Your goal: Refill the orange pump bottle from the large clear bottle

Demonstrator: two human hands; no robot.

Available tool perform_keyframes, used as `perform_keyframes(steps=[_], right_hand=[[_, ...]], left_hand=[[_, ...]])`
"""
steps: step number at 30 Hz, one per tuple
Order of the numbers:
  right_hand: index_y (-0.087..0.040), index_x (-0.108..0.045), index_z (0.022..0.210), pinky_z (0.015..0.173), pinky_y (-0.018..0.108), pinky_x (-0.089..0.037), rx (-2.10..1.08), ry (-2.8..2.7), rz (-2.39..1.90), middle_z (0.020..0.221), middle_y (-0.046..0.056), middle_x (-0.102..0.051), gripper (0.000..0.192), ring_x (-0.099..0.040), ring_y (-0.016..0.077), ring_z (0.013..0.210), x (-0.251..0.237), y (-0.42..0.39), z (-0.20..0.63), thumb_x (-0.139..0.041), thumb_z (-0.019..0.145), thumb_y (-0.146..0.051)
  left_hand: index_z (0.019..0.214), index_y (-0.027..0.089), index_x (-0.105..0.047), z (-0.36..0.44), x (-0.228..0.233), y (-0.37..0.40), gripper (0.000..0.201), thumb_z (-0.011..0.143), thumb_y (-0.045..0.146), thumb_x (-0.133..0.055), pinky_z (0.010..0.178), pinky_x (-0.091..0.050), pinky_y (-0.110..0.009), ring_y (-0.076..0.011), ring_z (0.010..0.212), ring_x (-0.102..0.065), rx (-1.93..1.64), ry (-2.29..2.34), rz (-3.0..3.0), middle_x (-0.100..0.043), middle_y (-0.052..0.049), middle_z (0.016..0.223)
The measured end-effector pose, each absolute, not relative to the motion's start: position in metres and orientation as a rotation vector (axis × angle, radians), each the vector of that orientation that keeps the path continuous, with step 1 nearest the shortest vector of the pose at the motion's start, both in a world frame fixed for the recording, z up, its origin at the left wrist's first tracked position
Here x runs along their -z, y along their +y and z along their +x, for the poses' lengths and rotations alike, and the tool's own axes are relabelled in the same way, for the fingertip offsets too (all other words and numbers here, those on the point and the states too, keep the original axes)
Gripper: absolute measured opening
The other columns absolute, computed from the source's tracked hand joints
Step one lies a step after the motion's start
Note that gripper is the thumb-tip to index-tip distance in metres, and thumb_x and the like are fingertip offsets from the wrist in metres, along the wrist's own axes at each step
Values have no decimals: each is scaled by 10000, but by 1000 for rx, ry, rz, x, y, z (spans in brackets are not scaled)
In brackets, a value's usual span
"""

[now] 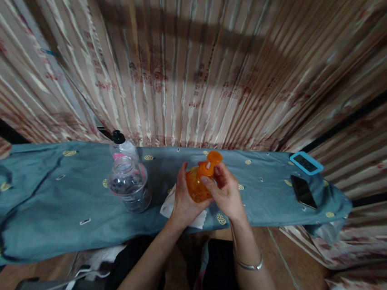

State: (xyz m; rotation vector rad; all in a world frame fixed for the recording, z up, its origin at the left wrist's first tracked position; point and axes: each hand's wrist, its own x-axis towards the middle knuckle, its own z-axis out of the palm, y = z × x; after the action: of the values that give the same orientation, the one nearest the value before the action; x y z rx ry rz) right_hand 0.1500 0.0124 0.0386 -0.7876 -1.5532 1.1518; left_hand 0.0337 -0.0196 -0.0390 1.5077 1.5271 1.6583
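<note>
An orange pump bottle (198, 188) is tilted a little above the table, between both hands. My left hand (186, 203) is wrapped round its body from the left and below. Up at the neck, the fingers of my right hand (226, 191) close on the orange pump top (208, 164). Part of the bottle is hidden behind my fingers. Beneath the hands lies a white cloth or tissue (168, 205). To the left stands a large clear plastic bottle (129, 186) with an uncapped mouth, and behind it a clear bottle with a black top (120, 142).
A teal cloth with pineapple prints covers the narrow table (73, 183). On its right side are a blue-framed digital clock (306, 163) and a black phone (303, 191). Striped curtains (193, 72) hang behind and on both sides. White cables (81, 275) lie below, at lower left.
</note>
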Motion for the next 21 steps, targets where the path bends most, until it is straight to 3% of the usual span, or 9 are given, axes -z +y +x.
perform_keyframes(steps=[7,13,21], right_hand=[[-300,-604,1148,1063,380,-527,-1059,-1577,-826,1159,23,-747,334,-695,205,1161,-29,11,146,-787,873,-357],[-317,-598,1321,1115,374,-473,-1063,-1694,-827,1328,22,-710,453,-662,195,1237,-39,10,155,-764,901,-364],[-284,-617,1123,967,380,-538,-967,-1607,-899,1086,19,-751,326,-714,215,1037,-30,8,144,-788,861,-375]], left_hand=[[1565,268,-210,34,38,-19,1191,625,400,-930,1224,-398,-598,-378,1470,-488,-1667,1528,1511,-455,-189,1565],[1566,268,-230,34,42,-19,1205,603,409,-941,1215,-414,-595,-394,1480,-469,-1683,1531,1509,-431,-187,1590],[1566,249,-255,33,40,-20,1167,628,401,-932,1215,-426,-581,-383,1442,-519,-1682,1530,1507,-454,-193,1584]])
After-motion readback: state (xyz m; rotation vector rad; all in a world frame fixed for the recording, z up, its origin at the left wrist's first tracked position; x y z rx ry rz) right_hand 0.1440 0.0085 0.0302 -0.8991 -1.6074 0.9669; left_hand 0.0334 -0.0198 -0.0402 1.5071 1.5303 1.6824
